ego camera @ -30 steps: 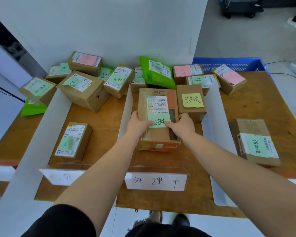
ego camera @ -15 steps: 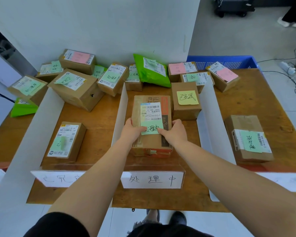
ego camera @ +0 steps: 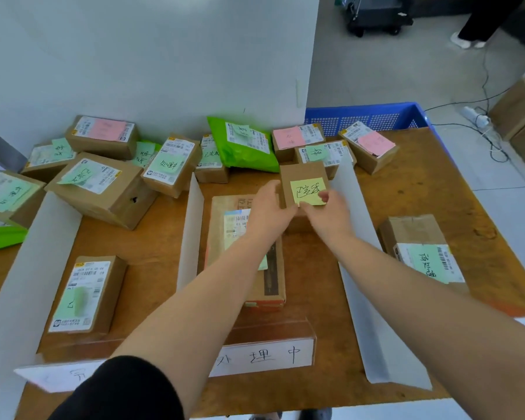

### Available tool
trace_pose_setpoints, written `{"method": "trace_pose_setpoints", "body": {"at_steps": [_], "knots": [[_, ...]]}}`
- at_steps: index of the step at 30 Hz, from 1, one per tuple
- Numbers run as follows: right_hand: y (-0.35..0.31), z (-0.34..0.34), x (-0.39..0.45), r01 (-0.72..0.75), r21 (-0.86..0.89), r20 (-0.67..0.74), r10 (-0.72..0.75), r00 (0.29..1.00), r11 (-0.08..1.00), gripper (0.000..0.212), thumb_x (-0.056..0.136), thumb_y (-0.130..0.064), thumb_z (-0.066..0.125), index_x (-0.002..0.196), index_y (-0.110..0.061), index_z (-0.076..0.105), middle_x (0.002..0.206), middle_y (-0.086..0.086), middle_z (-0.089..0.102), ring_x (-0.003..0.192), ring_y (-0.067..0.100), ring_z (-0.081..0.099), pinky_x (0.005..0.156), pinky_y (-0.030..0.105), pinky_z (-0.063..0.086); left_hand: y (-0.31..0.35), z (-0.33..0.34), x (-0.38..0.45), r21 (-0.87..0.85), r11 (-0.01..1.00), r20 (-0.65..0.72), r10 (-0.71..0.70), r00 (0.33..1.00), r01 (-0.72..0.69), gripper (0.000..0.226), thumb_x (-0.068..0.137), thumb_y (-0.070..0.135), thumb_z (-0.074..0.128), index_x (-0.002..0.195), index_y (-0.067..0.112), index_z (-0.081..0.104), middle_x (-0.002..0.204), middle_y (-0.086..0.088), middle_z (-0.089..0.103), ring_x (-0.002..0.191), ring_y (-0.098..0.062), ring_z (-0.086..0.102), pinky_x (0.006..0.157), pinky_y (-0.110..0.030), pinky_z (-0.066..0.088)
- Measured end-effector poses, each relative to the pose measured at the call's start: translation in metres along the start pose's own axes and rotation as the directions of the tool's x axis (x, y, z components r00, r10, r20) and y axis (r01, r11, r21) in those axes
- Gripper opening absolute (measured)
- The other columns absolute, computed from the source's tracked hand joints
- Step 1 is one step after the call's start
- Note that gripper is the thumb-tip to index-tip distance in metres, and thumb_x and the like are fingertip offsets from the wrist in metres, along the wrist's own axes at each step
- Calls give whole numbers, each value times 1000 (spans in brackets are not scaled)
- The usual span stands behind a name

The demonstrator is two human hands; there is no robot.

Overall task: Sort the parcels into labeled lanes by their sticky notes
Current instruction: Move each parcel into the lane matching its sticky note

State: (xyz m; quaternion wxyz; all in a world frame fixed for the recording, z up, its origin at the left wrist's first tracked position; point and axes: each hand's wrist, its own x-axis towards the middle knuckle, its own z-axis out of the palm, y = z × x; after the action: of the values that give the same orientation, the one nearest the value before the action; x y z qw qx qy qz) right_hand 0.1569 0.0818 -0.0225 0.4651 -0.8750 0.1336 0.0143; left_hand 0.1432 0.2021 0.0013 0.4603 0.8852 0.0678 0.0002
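On the desk [ego camera: 422, 183] we had both hands on the small box [ego camera: 300, 177] at the far end of the middle lane, left hand [ego camera: 270, 207] on its left side and right hand [ego camera: 328, 213] at its near right corner, fingers [ego camera: 323, 196] pressed against the cardboard, so the sound way was to squeeze evenly from both sides, lift it clear of the white divider [ego camera: 350, 189] just right of them, and read the note before choosing a lane. It was plain brown cardboard carrying a yellow sticky note [ego camera: 307, 190] with handwritten characters, its near edge curling under our fingers.
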Motion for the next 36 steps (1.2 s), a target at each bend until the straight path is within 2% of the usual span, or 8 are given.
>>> {"method": "trace_pose_setpoints", "body": {"at_steps": [5, 8, 10, 13, 16, 23, 29, 36], "knots": [[6, -11, 44, -28, -98, 0, 28, 1000, 995, 45, 85, -31, 63, 122, -9, 49, 127, 10, 50, 116, 23, 51, 88, 29, 41, 13, 36, 42, -23, 988, 135, -149, 980, 153, 53, 83, 15, 62, 131, 8, 40, 127, -7, 56, 107, -17, 54, 58, -8, 36], [13, -5, 60, -61, -127, 85, 72, 994, 990, 47, 85, -26, 64, 126, -10, 46, 128, 13, 50, 116, 26, 53, 90, 34, 45, 12, 52, 65, 66, 966, 180, -259, 949, 251, 49, 82, 11, 63, 125, 2, 41, 126, -15, 55, 113, -28, 55, 81, -28, 49], [18, -1, 68, -109, -161, 127, 130, 983, 981, 45, 86, -24, 62, 126, -9, 45, 128, 14, 51, 115, 28, 54, 85, 33, 47, 12, 57, 78, 152, 942, 163, -321, 933, 298, 49, 81, 9, 62, 124, -1, 40, 129, -18, 51, 119, -32, 50, 97, -38, 45], [24, 2, 77, -160, -224, 195, 205, 959, 961, 39, 90, -24, 57, 124, -7, 47, 129, 14, 54, 115, 29, 54, 77, 30, 43, 14, 63, 89, 234, 901, 152, -404, 902, 364, 48, 87, 7, 52, 129, -2, 31, 135, -19, 41, 125, -32, 43, 104, -36, 39], [26, 2, 83, -192, -198, 208, 233, 950, 961, 37, 91, -23, 54, 124, -6, 49, 129, 13, 56, 116, 29, 54, 83, 31, 43, 14, 66, 89, 277, 887, 163, -422, 892, 369, 50, 90, 6, 45, 134, -4, 23, 139, -19, 34, 128, -31, 39, 101, -33, 37], [12, -13, 69, -177, -110, 169, 194, 966, 978, 34, 90, -18, 55, 123, -9, 52, 128, 10, 57, 115, 26, 54, 78, 26, 42, 20, 48, 74, 92, 924, 121, -381, 917, 372, 41, 83, 0, 58, 120, 2, 41, 127, -15, 52, 117, -28, 52, 78, -26, 42], [-25, -42, 44, 22, -23, 102, -20, 995, 999, 36, 88, -19, 57, 123, -11, 53, 126, 6, 59, 111, 23, 56, 76, 25, 41, 41, 8, 38, -240, 923, 38, -299, 953, 300, 40, 82, 11, 66, 119, 8, 52, 124, -7, 60, 112, -22, 57, 89, -31, 49], [-43, -45, -30, 172, 230, 72, -193, 979, 958, 44, 86, -17, 62, 128, -15, 50, 126, 3, 59, 110, 13, 54, 86, 24, 45, 47, -40, -37, -413, 899, -119, -211, 970, 145, 64, 78, -8, 62, 135, 13, 42, 131, -4, 55, 118, -18, 54, 93, -33, 50]]}}
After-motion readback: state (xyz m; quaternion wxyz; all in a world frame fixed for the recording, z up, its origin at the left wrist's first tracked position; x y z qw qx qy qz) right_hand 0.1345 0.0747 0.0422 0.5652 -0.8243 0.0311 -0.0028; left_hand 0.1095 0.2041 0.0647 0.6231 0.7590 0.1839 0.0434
